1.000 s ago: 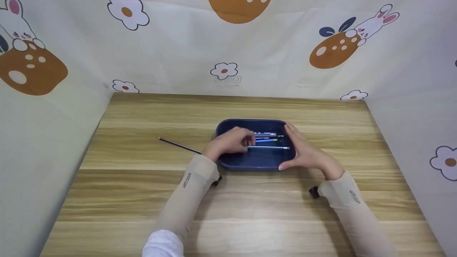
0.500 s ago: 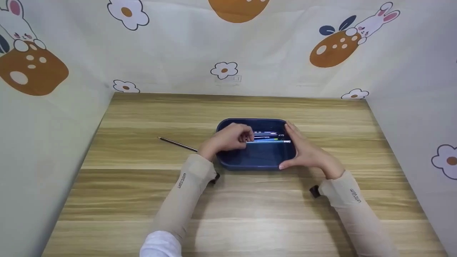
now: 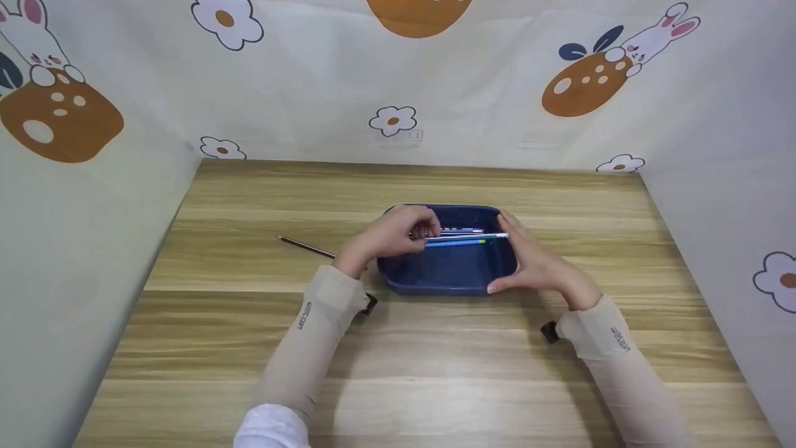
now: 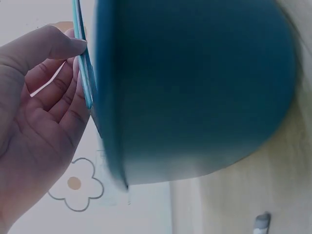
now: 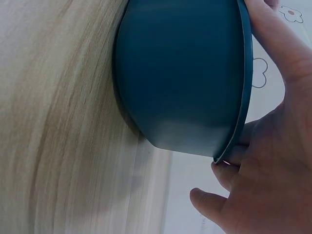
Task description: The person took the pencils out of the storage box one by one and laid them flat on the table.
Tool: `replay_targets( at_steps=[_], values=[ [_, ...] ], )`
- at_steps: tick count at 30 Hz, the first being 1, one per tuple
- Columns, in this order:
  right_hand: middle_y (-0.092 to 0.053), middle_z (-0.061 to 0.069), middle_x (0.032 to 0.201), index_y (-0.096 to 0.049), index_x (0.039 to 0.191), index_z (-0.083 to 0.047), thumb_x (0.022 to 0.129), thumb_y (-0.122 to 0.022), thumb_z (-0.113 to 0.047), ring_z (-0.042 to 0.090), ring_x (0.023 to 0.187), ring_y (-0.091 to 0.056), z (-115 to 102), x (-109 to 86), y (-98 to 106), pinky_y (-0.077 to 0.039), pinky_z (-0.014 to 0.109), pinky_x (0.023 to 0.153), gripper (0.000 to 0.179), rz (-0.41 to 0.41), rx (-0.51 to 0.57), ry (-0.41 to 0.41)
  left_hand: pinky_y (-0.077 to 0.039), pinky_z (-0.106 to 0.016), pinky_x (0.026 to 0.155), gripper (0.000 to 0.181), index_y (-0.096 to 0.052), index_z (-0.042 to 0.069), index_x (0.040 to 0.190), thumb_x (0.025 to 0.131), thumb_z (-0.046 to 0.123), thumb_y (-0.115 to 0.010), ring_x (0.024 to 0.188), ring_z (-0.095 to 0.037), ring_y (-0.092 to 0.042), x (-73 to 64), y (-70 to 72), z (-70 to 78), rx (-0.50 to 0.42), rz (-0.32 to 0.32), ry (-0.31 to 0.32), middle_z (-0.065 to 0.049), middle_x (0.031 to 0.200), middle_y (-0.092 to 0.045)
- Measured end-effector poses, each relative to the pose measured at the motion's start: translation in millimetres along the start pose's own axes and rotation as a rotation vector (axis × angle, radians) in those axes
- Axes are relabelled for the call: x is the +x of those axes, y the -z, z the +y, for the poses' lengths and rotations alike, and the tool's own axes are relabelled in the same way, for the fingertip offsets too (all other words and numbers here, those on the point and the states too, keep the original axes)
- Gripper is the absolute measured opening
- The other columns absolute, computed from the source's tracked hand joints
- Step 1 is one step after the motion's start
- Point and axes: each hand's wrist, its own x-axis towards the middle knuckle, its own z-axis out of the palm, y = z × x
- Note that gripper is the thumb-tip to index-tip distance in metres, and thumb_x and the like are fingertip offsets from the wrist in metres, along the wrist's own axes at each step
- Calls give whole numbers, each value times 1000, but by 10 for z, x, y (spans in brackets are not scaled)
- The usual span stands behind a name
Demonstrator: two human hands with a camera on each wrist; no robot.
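A deep navy blue plastic box [image 3: 441, 283] with rounded corners stands on the table. Over its left side, my left hand [image 3: 398, 231] pinches a light blue pencil [image 4: 84, 58] between thumb and fingers; in the head view its white eraser end [image 3: 502, 235] points right, near the far right corner. A brighter blue pencil [image 3: 457, 242] with a yellow-green end runs just below it from the same fingers. Behind these, another pencil [image 3: 463, 231] shows inside the box. My right hand [image 3: 538, 264] grips the box's right end, thumb at the near corner and fingers at the far one.
A dark striped pencil [image 3: 306, 247] lies on the wooden table [image 3: 448, 367] left of the box, its right end hidden behind my left hand. Pale cloth walls [image 3: 311, 93] with printed rabbits and flowers enclose the back and both sides.
My left hand has moved back and a little left, carrying the light blue pencil from the middle of the box towards its far side, across the other pencils. My right hand keeps its hold.
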Motion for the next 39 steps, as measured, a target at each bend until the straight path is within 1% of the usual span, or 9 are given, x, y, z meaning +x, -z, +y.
replay_targets(
  at_steps=[4,11,16,21,24,28,31,36,39],
  values=[
    [3,21,167,-3,158,3,64,-92,-44,40,154,2,15,3,2,-9,60,123,137,0,5,7,-52,-31,82,20,-65,4,104,85,-1,-59,89,-19,-59,-45,52,30,-1,5,8,-9,102,-67],
    [6,18,168,-4,158,3,65,-91,-45,38,155,3,45,8,0,-9,58,124,136,4,-8,14,-50,-33,83,22,-64,2,105,85,-2,-58,90,-21,-57,-128,120,32,-31,-7,22,-14,103,-66],
    [7,17,168,-4,158,3,65,-91,-45,38,155,4,53,9,-14,-9,59,124,136,1,1,19,-50,-32,84,21,-64,4,104,84,-1,-59,90,-21,-56,-194,141,13,-4,3,39,-9,102,-65],
    [5,19,168,-5,158,3,64,-91,-46,39,155,2,51,0,-24,-9,59,124,136,13,-1,27,-49,-31,82,21,-64,3,103,84,-2,-58,89,-20,-56,-276,168,-9,-2,19,34,-9,101,-64],
    [4,20,167,-5,157,4,64,-91,-45,40,154,2,47,-9,-24,-9,59,123,136,22,0,31,-50,-33,81,20,-63,2,102,83,-2,-58,88,-21,-55,-334,191,-24,-2,29,30,-10,100,-64],
    [4,21,167,-5,157,4,64,-91,-46,40,155,1,42,-10,-26,-10,59,123,136,17,-10,28,-52,-39,83,21,-63,3,103,83,-2,-57,90,-23,-57,-432,226,-53,-11,40,39,-11,101,-64],
    [4,21,167,-5,157,4,65,-90,-47,40,155,1,37,-6,-28,-11,58,123,136,9,-18,27,-52,-38,84,21,-62,3,103,84,-3,-56,91,-23,-58,-515,256,-90,-22,52,47,-13,102,-65],
    [4,20,167,-4,158,3,65,-91,-45,39,155,2,20,-3,-19,-9,58,124,136,5,-6,23,-52,-35,84,18,-62,3,101,85,-4,-57,92,-22,-59,-644,303,-161,-34,82,42,-15,102,-66],
    [4,20,167,-4,158,3,65,-91,-44,38,155,3,16,-1,-17,-9,58,124,136,2,1,20,-52,-35,84,18,-62,3,100,85,-4,-59,91,-20,-59,-718,330,-196,-46,97,41,-15,100,-66]
  ],
)
